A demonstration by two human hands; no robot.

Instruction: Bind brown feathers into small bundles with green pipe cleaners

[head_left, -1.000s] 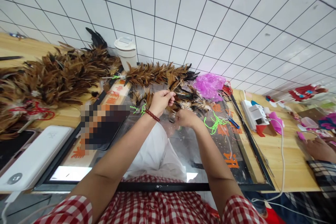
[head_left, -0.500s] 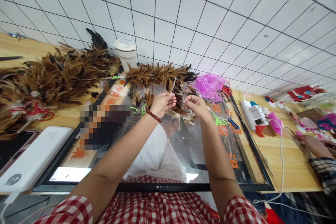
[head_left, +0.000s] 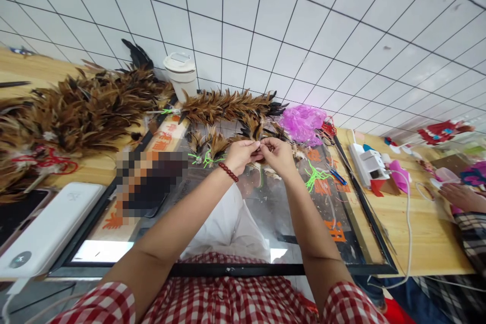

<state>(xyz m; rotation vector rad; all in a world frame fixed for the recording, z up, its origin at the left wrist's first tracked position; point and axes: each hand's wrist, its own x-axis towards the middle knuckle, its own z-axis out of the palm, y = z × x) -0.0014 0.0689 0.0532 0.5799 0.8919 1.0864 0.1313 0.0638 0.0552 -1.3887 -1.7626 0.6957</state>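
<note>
My left hand [head_left: 243, 156], a bead bracelet at its wrist, and my right hand [head_left: 278, 157] meet fingertip to fingertip over a glass panel [head_left: 246, 212] with a black frame. Both are closed in a pinch; what lies between the fingers is too small and too covered to make out. Just behind the fingers lie loose brown and black feathers [head_left: 255, 124]. Left of my left hand are small feather bunches [head_left: 215, 143] with bright green ties. A long brown feather strip [head_left: 224, 106] stretches along the panel's far edge.
A large feather pile [head_left: 94, 106] and a white power bank [head_left: 56, 228] are at the left. A white lidded cup [head_left: 181, 73] stands by the wall. Rightward are a purple plastic bag [head_left: 304, 124], green strings [head_left: 316, 177], a power strip [head_left: 360, 164] and another person's hand [head_left: 463, 197].
My two hands have come together, the left moving right and slightly down, so the fingertips now meet. At the right, the other person's hand has shifted and flattened.
</note>
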